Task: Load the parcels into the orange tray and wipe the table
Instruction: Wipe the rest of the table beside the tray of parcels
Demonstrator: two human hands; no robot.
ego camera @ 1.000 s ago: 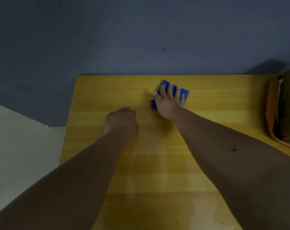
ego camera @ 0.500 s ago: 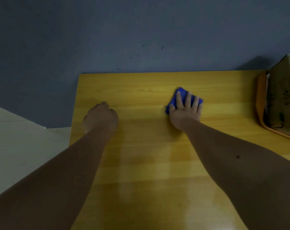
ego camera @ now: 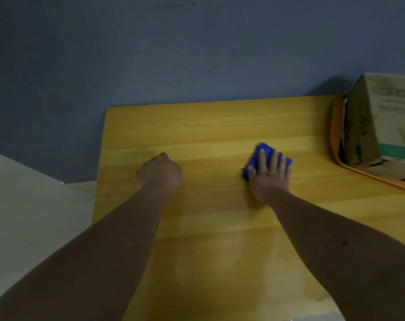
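Note:
My right hand (ego camera: 269, 176) lies flat with straight fingers on a folded blue cloth (ego camera: 260, 152), pressing it onto the yellow wooden table (ego camera: 197, 130). My left hand (ego camera: 160, 172) rests on the table to the left as a fist with curled fingers, holding nothing. The orange tray (ego camera: 334, 135) sits at the table's right edge. A brown cardboard parcel (ego camera: 382, 121) stands in it, and the tray's right part runs out of frame.
A dark blue wall (ego camera: 197, 54) rises right behind the table's far edge. A pale surface (ego camera: 23, 205) lies to the left of the table, lower down. A damp sheen shows on the near part of the tabletop.
My right hand has slid the blue cloth to the right, closer to the tray. My left fist stays on the table. The view has shifted right, showing more of the tray and parcel.

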